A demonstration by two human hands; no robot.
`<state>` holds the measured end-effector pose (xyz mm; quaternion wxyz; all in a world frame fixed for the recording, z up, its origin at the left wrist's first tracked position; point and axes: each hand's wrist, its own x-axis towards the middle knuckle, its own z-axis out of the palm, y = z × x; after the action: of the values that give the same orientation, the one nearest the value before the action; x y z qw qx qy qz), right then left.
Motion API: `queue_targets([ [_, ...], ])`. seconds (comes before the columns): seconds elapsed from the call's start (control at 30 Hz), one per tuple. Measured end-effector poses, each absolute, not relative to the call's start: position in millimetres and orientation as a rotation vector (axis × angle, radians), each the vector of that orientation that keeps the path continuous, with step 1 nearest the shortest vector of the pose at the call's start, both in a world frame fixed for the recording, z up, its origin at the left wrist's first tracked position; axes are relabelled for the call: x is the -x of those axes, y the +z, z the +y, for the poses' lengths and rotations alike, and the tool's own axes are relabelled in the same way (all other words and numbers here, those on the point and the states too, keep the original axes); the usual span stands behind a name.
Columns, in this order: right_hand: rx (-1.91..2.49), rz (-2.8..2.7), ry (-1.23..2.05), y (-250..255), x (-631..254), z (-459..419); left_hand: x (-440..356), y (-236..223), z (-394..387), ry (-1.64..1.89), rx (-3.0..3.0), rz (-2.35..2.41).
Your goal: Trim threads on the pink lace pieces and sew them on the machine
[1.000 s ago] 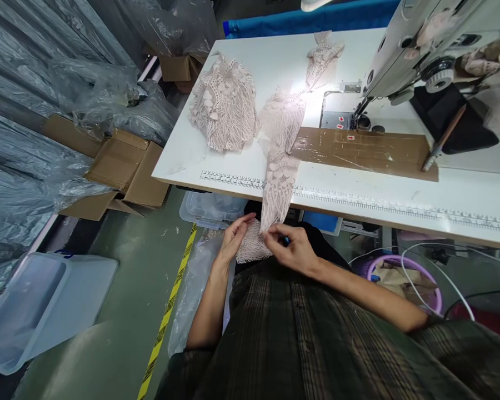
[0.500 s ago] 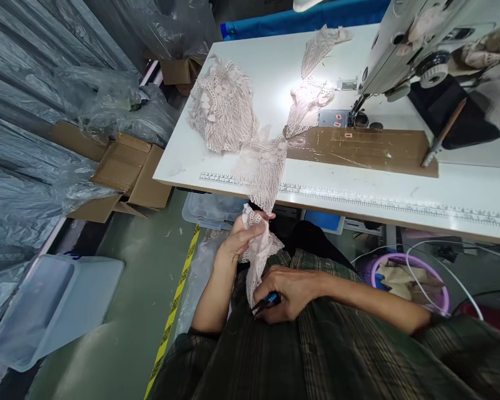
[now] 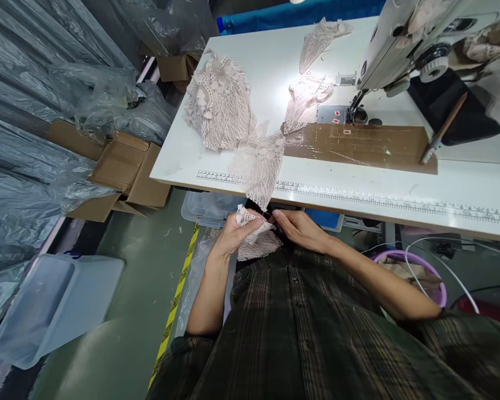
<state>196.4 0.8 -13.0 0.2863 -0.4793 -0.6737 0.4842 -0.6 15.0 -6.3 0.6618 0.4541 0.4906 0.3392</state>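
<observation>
Below the table's front edge, my left hand (image 3: 230, 236) pinches a pale pink lace piece (image 3: 258, 245), whose lower part hangs under the fingers. My right hand (image 3: 302, 229) is closed beside it, on the right. Dark thread snips (image 3: 267, 214) poke out of the right hand, mostly hidden, their tip at the lower end of another lace piece (image 3: 263, 169). That piece drapes over the table edge and joins, at a narrow point, the lace by the needle plate (image 3: 306, 100). A large heap of lace (image 3: 220, 105) lies to the left on the tabletop.
A sewing machine (image 3: 394, 61) stands at the right of the white table (image 3: 183, 161). Brown board (image 3: 358, 147) and a ruler strip (image 3: 358, 198) lie along its front. A purple basket (image 3: 440, 289) is below right; an open carton (image 3: 120, 166) and plastic bin (image 3: 58, 305) stand left.
My right hand has moved up from my lap with the snips to the hanging lace tip. The strip it was at below my left hand is now gathered in the left fingers.
</observation>
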Motion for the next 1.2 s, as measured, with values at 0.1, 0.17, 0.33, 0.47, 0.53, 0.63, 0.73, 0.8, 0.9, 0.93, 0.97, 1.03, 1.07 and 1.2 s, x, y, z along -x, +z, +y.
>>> queue_targets([
  [0.1, 1.272, -1.816, 1.265, -11, -188, 7, -1, -5, 16, 0.773, -1.025, 1.122],
  [0.17, 1.301, -1.775, 1.255, -10, -185, 8, -2, -5, 16, 0.785, -1.026, 1.121],
  [0.33, 1.322, -1.713, 1.302, -10, -187, 3, -3, -4, 16, 0.78, -1.018, 1.1],
  [0.47, 1.269, -1.804, 1.247, -10, -187, 1, -4, -3, 16, 0.766, -1.012, 1.114],
  [0.53, 1.315, -1.828, 1.189, -11, -185, 1, -4, -3, 16, 0.767, -1.014, 1.139],
  [0.63, 1.377, -1.775, 1.159, -15, -181, 1, -4, -4, 15, 0.783, -1.024, 1.15],
  [0.73, 1.242, -1.707, 1.249, -22, -178, -5, -1, -5, 13, 0.768, -1.024, 1.154],
  [0.8, 1.142, -1.72, 1.39, -31, -176, -11, 4, -8, 13, 0.734, -1.023, 1.162],
  [0.9, 1.148, -1.813, 1.519, -45, -172, -21, 17, -20, 13, 0.669, -1.112, 1.243],
  [0.93, 1.174, -1.858, 1.496, -48, -171, -23, 23, -26, 13, 0.622, -1.184, 1.296],
  [0.97, 1.205, -1.895, 1.452, -50, -171, -25, 28, -33, 14, 0.567, -1.26, 1.353],
  [1.03, 1.267, -1.936, 1.343, -48, -175, -28, 36, -51, 14, 0.462, -1.389, 1.452],
  [1.07, 1.295, -1.942, 1.279, -44, -178, -29, 40, -60, 14, 0.434, -1.427, 1.49],
  [1.2, 1.292, -1.997, 0.863, -11, -196, -28, 47, -93, 10, 0.391, -1.472, 1.575],
])
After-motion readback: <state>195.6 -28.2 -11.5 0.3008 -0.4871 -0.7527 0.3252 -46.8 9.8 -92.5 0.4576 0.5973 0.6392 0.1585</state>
